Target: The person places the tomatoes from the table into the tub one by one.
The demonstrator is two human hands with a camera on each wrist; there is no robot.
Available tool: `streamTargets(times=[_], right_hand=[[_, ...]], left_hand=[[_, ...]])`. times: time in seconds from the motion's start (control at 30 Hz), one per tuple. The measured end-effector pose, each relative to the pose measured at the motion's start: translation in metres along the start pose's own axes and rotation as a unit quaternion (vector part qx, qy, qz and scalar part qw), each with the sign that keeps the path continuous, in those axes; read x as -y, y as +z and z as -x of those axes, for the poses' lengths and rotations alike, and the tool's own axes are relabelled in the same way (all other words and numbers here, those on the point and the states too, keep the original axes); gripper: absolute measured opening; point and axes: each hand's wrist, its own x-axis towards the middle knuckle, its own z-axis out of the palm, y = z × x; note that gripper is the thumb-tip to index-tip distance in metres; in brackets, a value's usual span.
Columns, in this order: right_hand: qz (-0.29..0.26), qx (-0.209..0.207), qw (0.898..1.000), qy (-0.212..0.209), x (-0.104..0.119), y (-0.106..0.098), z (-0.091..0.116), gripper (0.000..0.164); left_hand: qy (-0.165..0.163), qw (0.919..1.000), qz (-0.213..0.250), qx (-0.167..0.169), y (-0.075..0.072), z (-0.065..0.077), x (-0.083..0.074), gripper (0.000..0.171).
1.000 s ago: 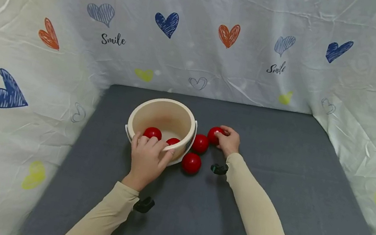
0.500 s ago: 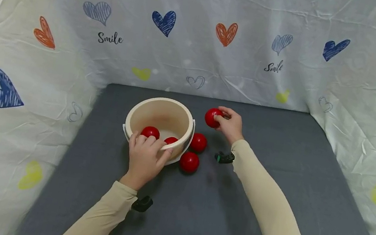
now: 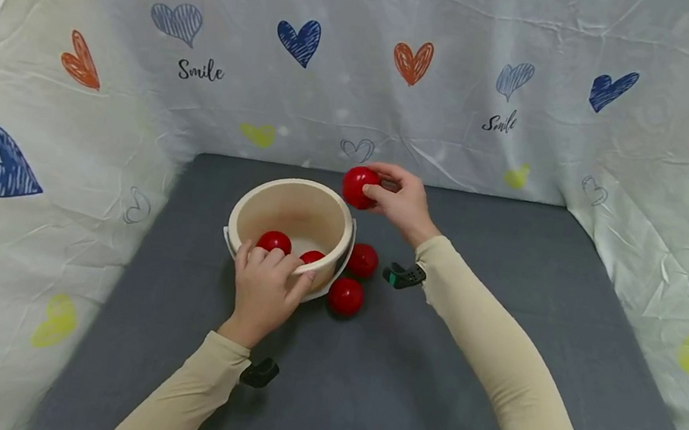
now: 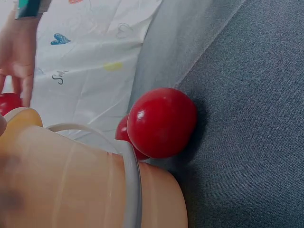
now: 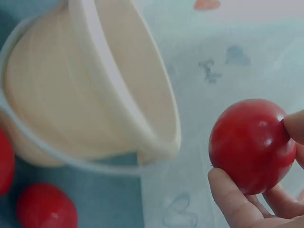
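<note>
A cream bucket [image 3: 300, 209] with a pale handle stands left of the table's middle. My left hand [image 3: 262, 291] grips its near rim, fingers over the edge. Inside lie two red balls, one fully round in view [image 3: 275, 240] and another red ball [image 3: 312, 257] partly hidden by the rim. My right hand [image 3: 403, 202] pinches a shiny red ball [image 5: 251, 146] between thumb and fingers, above the table and just beyond the bucket's far right rim. Right of the bucket, two more red balls rest on the table, a farther ball [image 3: 362, 260] and a nearer ball [image 4: 161, 122].
The dark grey table [image 3: 511, 290] extends to the right of the bucket. Behind it hangs a white sheet [image 3: 354, 1] printed with hearts and words. The bucket's handle [image 4: 133, 185] hangs down on the side near the loose balls.
My right hand has lifted a red ball off the table beside the others and carried it up and left towards the bucket. The left hand keeps its grip on the rim.
</note>
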Motion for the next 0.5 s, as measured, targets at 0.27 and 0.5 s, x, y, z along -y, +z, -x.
streamTargets(times=[0.27,0.5], right_hand=[[-0.005,0.043,0.999,-0.009,0.006,0.028,0.006,0.04],[-0.014,0.076,0.997,-0.004,0.003,0.052,0.011,0.039]], left_hand=[[-0.001,0.9999,-0.006,0.011,-0.001,0.0,0.001,0.029],[-0.002,0.9999,-0.008,0.013,-0.001,-0.001,0.0,0.03]])
